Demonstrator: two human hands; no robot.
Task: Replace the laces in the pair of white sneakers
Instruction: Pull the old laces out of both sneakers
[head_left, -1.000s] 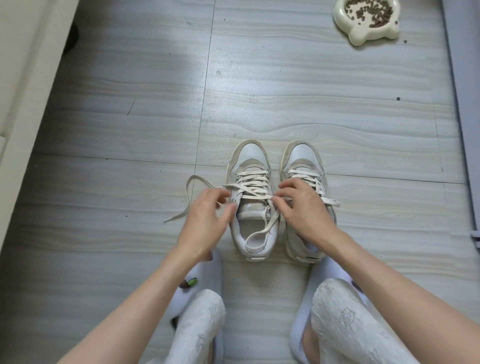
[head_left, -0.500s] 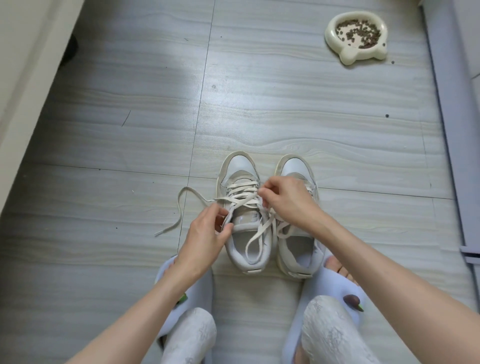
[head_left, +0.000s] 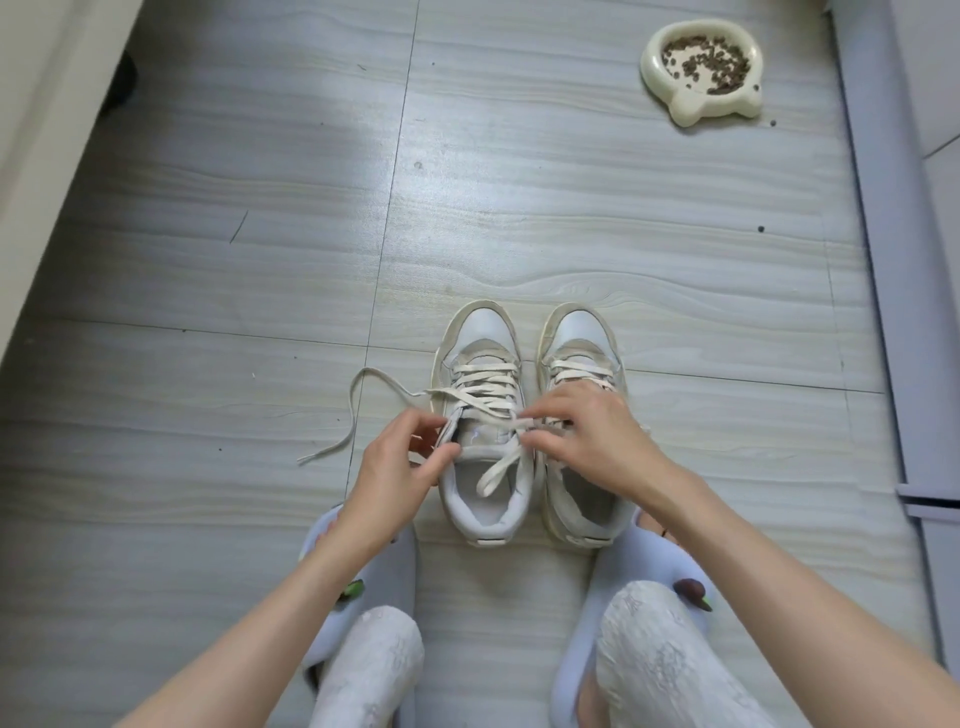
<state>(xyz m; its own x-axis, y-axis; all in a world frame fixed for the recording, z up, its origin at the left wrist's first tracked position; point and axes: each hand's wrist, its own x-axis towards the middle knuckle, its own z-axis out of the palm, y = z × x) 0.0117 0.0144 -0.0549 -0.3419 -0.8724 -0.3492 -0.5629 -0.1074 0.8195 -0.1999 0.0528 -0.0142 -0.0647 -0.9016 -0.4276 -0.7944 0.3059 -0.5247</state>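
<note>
Cream lace (head_left: 488, 395) pinched by both hands — left hand (head_left: 397, 467), right hand (head_left: 592, 436) — over left sneaker (head_left: 480, 332), right sneaker (head_left: 579, 332) alongside

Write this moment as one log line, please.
step: unlacing left sneaker | left hand: holds collar | right hand: pinches lace | right sneaker: laced

Sneakers (head_left: 480, 415) — white uppers with beige trim; laces (head_left: 483, 387) cream. Floor (head_left: 208, 260) — pale grey tiles with wavy wood-grain streaks. Slippers (head_left: 618, 566): pale lilac. Trousers (head_left: 654, 660): white with a lace-like pattern. Bowl (head_left: 675, 98): cream, holding brown kibble (head_left: 709, 62).
</note>
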